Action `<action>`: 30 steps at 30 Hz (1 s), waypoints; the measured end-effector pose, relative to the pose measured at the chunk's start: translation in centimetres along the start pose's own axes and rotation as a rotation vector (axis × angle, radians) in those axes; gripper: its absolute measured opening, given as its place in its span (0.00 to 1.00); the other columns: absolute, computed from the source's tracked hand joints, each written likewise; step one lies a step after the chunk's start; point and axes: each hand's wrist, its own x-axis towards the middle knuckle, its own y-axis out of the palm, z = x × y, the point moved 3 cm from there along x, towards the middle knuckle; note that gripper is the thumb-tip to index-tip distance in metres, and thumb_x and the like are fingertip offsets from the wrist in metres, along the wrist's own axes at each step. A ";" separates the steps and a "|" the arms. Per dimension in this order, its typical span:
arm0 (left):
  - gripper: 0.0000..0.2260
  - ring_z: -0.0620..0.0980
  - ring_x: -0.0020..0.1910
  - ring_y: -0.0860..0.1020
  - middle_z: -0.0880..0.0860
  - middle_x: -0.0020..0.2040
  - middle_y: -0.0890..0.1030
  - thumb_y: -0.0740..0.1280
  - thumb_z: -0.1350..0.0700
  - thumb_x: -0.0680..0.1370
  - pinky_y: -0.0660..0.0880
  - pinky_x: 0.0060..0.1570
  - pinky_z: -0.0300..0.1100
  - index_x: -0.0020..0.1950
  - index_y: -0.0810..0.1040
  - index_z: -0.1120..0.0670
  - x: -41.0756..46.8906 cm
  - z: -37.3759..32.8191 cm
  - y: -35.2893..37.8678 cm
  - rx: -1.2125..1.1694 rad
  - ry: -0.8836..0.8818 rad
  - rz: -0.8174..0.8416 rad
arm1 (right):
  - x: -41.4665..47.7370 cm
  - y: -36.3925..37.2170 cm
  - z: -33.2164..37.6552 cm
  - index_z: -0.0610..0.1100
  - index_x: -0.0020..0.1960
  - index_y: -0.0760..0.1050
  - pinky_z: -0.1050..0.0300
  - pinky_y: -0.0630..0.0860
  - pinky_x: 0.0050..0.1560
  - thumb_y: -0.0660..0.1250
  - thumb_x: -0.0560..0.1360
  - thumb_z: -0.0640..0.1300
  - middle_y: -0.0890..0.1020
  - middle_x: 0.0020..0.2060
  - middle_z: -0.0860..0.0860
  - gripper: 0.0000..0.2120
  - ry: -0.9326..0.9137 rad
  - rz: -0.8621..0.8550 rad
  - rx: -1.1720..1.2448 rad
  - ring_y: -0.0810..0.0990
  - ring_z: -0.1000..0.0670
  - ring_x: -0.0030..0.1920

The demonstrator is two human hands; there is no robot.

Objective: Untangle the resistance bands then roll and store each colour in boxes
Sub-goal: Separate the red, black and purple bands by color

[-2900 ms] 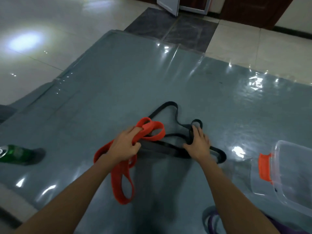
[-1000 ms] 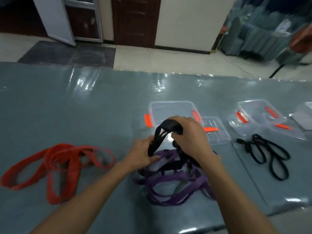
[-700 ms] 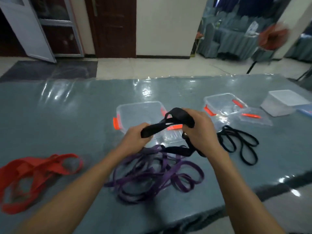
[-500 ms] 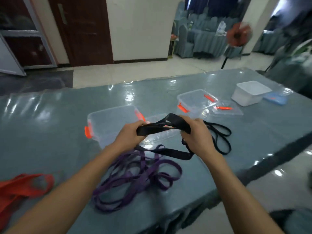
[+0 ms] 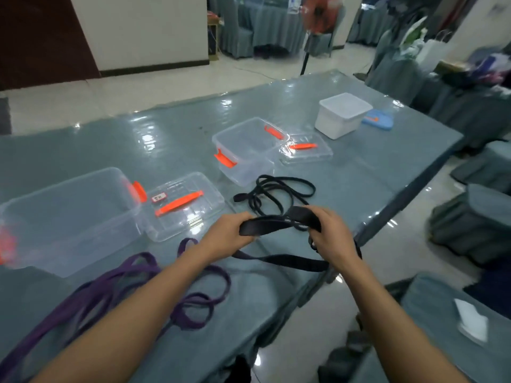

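Observation:
Both hands hold a wide black band (image 5: pixel 276 223) stretched between them above the table's near edge. My left hand (image 5: pixel 226 233) grips its left end and my right hand (image 5: pixel 330 234) grips its right end; a lower strand (image 5: pixel 287 261) sags beneath. A thin black band (image 5: pixel 279 193) lies coiled just beyond my hands. Purple bands (image 5: pixel 116 294) sprawl loose at the lower left. A large clear box (image 5: pixel 69 217) with orange clips stands at the left, its lid (image 5: pixel 185 208) beside it. A second clear box (image 5: pixel 246 150) sits further back.
A clear lid (image 5: pixel 305 149) lies right of the second box. A white tub (image 5: pixel 344 114) and a blue lid (image 5: pixel 377 121) sit at the far right corner. The table edge (image 5: pixel 401 200) runs diagonally on the right, with covered chairs and a fan beyond.
The view has swung right, so the red band is out of sight. My hands have carried the wide black band rightward, away from the purple bands, over the thin black band.

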 end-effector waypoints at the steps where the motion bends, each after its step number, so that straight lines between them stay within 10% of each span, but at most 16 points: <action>1: 0.10 0.39 0.38 0.77 0.41 0.38 0.79 0.74 0.49 0.72 0.72 0.39 0.36 0.51 0.77 0.43 1.3 0.1 1.0 -0.016 -0.002 0.009 | 0.9 -0.2 -1.4 0.60 0.64 0.72 0.49 0.80 0.44 0.65 0.72 0.35 0.79 0.50 0.56 0.27 0.019 0.009 -0.013 0.82 0.50 0.42; 13: 0.12 0.44 0.45 0.80 0.45 0.45 0.82 0.76 0.55 0.73 0.77 0.50 0.44 0.54 0.80 0.49 14.5 0.3 8.2 -0.092 -0.095 0.065 | 11.5 -0.5 -13.8 0.55 0.54 0.71 0.51 0.79 0.38 0.62 0.71 0.37 0.81 0.42 0.53 0.16 0.140 0.194 -0.151 0.81 0.47 0.40; 23: 0.11 0.38 0.44 0.80 0.41 0.46 0.83 0.75 0.53 0.73 0.77 0.46 0.38 0.52 0.79 0.42 18.1 0.2 8.7 -0.019 -0.368 -0.107 | 22.2 1.2 -16.2 0.52 0.60 0.76 0.49 0.78 0.52 0.70 0.70 0.38 0.84 0.52 0.51 0.20 -0.161 0.237 -0.133 0.81 0.44 0.52; 30: 0.20 0.55 0.60 0.78 0.53 0.59 0.81 0.74 0.53 0.74 0.74 0.61 0.48 0.65 0.79 0.51 15.6 0.5 9.9 0.209 -0.638 -0.103 | 23.6 6.4 -15.8 0.48 0.68 0.72 0.48 0.75 0.59 0.69 0.73 0.41 0.80 0.61 0.47 0.24 -0.348 0.569 -0.119 0.78 0.41 0.62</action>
